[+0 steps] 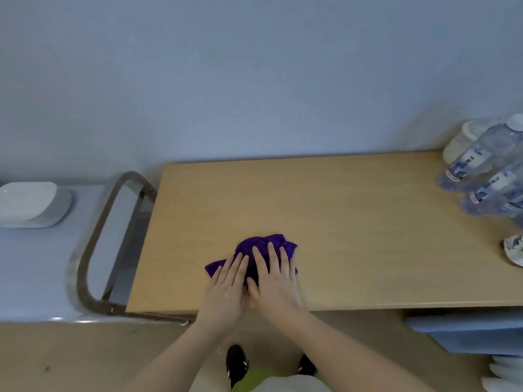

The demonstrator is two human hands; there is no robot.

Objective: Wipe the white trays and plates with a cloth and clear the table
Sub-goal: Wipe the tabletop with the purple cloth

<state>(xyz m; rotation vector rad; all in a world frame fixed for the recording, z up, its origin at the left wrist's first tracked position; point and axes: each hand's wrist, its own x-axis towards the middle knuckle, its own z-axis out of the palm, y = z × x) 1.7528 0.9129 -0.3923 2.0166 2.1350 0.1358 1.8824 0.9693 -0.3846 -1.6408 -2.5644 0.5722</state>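
A crumpled purple cloth (254,250) lies on the wooden table (353,222) near its front edge. My left hand (226,287) and my right hand (276,278) lie side by side flat on the cloth, fingers straight, pressing it onto the tabletop. A stack of white plates (31,205) stands on a pale blue cart (34,273) to the left of the table.
The cart's metal handle (93,241) loops against the table's left end. Several plastic water bottles (486,168) lie at the table's far right, with a crumpled wrapper (513,251) below them. A blue box (467,332) sits under the right side. A wall runs behind.
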